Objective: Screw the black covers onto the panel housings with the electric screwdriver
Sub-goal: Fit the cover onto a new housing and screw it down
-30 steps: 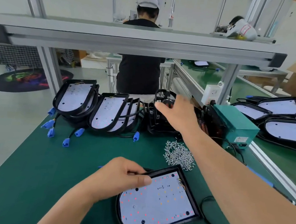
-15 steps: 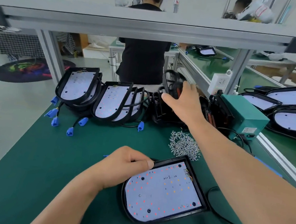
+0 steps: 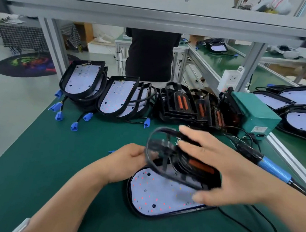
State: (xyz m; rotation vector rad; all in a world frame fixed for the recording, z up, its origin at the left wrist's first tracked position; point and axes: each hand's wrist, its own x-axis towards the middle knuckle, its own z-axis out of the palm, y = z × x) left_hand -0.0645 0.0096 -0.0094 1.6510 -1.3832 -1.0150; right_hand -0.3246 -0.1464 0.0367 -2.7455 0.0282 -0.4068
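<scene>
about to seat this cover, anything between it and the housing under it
No loose part shows on the panel housing. Only the left hand, holding its far end beside the black cover in the right hand, could get pinched.

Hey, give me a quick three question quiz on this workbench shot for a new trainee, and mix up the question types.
1. True or false: the screwdriver is in the right hand.
2. The black cover is: A) screwed down flat, B) held tilted over the panel housing, C) out of view.
3. Fill in: the plugs on the cables at the back left are ____ in colour.

Key: 1 false, it lies on the bench; 2 B; 3 blue.
</scene>
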